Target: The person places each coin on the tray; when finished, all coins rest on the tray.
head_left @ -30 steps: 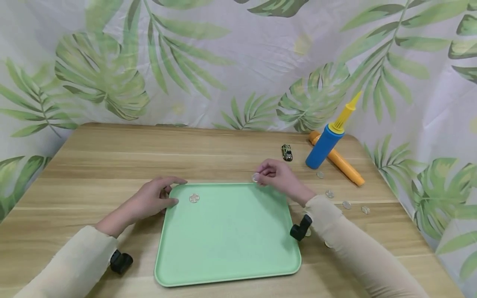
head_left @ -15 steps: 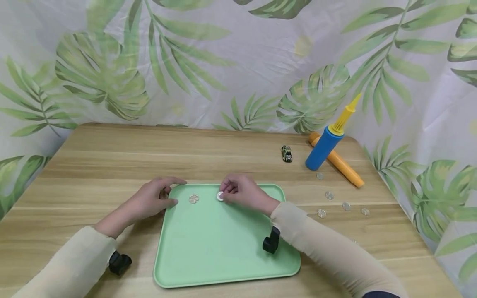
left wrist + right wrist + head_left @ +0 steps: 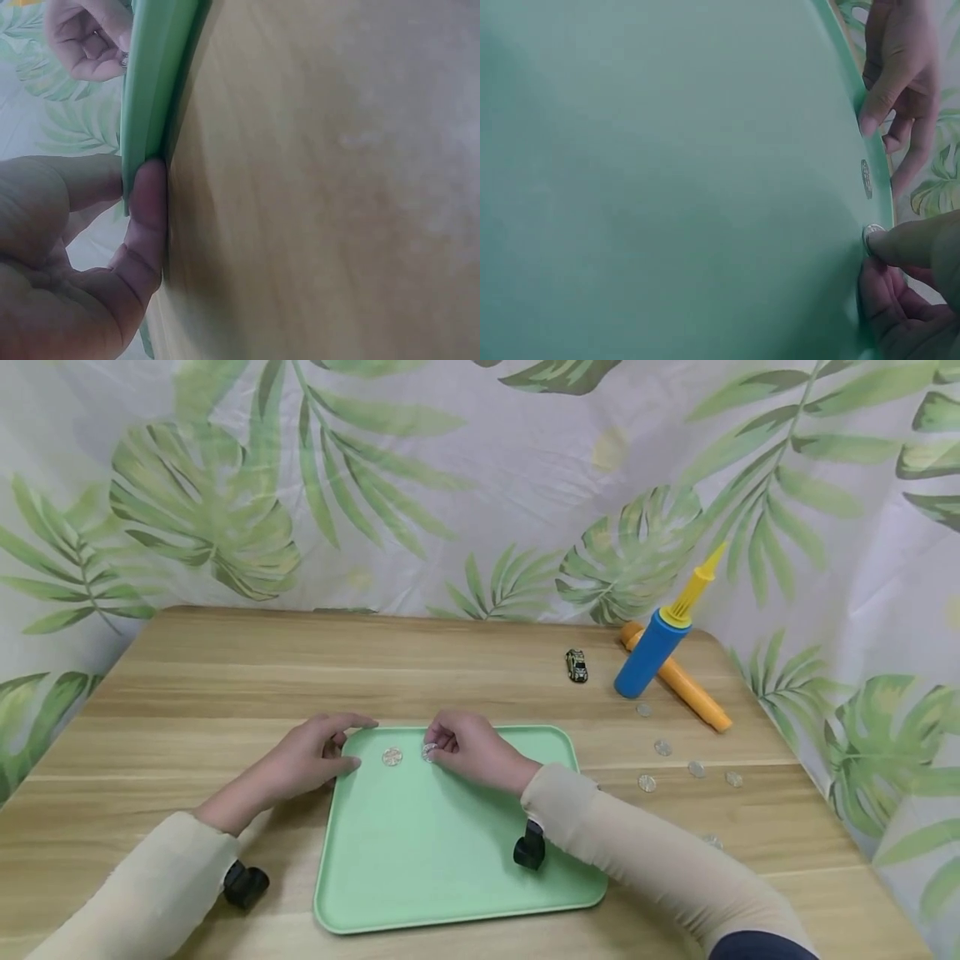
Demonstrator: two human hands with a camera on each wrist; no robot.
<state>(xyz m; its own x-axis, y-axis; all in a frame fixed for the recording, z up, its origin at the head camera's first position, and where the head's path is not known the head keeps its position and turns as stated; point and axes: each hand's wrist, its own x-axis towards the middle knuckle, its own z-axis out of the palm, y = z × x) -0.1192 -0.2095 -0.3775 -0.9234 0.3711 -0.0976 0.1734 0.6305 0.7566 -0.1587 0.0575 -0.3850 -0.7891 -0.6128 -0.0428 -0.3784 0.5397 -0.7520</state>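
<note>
Just below the frame's centre, the right hand (image 3: 471,747) pinches a coin (image 3: 428,752) inside the upper edge of the green tray (image 3: 450,852), near a second coin (image 3: 392,757). The left hand (image 3: 303,755) grips the tray's upper-left corner.

The tray (image 3: 450,860) was plain mint green, the coins (image 3: 662,747) silvery. The table (image 3: 225,668) showed tan wood grain; the pale far cloth (image 3: 525,443) bore green leaf prints. At far right, the pump (image 3: 652,656) was blue and yellow, the rod (image 3: 690,695) orange; the tiny car (image 3: 577,666) seemed black and yellow-green.
</note>
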